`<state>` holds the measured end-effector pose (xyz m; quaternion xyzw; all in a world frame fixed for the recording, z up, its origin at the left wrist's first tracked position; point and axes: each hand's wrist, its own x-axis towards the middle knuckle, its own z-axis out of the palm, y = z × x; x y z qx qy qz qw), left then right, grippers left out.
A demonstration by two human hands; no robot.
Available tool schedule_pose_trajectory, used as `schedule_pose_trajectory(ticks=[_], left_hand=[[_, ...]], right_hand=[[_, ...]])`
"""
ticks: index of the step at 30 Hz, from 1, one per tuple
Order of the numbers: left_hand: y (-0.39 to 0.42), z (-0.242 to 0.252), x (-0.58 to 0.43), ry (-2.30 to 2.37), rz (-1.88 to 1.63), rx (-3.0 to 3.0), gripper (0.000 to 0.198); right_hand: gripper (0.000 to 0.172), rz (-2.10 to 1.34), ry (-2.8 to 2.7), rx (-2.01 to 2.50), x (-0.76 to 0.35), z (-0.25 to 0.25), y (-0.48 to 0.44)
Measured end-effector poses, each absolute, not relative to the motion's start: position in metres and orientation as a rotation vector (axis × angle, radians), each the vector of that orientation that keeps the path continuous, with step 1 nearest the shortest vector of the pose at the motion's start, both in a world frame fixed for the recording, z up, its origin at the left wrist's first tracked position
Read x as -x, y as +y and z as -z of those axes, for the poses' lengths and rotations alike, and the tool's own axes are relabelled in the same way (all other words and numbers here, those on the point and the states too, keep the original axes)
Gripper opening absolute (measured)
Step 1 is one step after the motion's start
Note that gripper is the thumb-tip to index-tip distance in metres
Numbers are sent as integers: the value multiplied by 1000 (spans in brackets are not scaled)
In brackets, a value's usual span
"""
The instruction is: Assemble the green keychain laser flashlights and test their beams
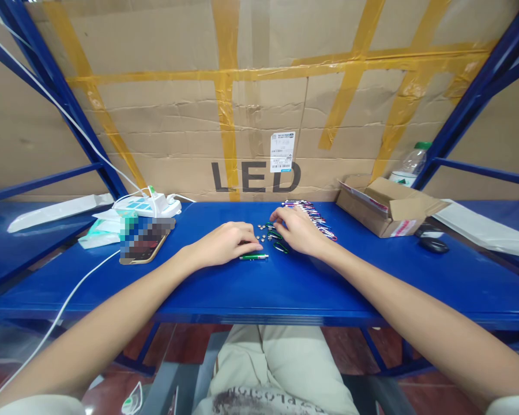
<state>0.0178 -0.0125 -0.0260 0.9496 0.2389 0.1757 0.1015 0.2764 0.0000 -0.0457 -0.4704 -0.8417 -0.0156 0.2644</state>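
Note:
My left hand (229, 242) rests palm down on the blue table (285, 282), fingers curled, with its fingertips beside a small green pen-shaped torch (254, 257). My right hand (296, 230) lies just to the right, fingers bent down over several small silver button cells (263, 232) and green clips (281, 249). Whether either hand pinches anything is hidden under the fingers. A row of several small coloured keychain torches (313, 218) lies behind my right hand.
An open cardboard box (387, 210) stands at the right, a plastic bottle (410, 164) behind it and a black mouse (433, 245) beside it. On the left lie a phone (143, 245), a tissue pack (106, 230) and a power strip (147, 204). A cardboard wall closes the back.

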Motion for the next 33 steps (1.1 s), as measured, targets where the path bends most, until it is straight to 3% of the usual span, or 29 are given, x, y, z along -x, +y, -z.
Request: schedule_pose_trajectory(ticks=[9, 16, 27, 33], left_hand=[[1, 25, -5, 893, -662, -2930, 39], [-14, 23, -15, 828, -564, -2861, 34], [-19, 29, -23, 727, -462, -2798, 32], [-20, 28, -23, 758, -432, -2801, 28]], right_hand=[[18, 46, -2280, 1252, -277, 47, 1], [8, -106, -2328, 1283, -278, 32, -8], [13, -348, -2756, 1265, -289, 17, -19], [7, -421, -2830, 1325, -286, 14, -20]])
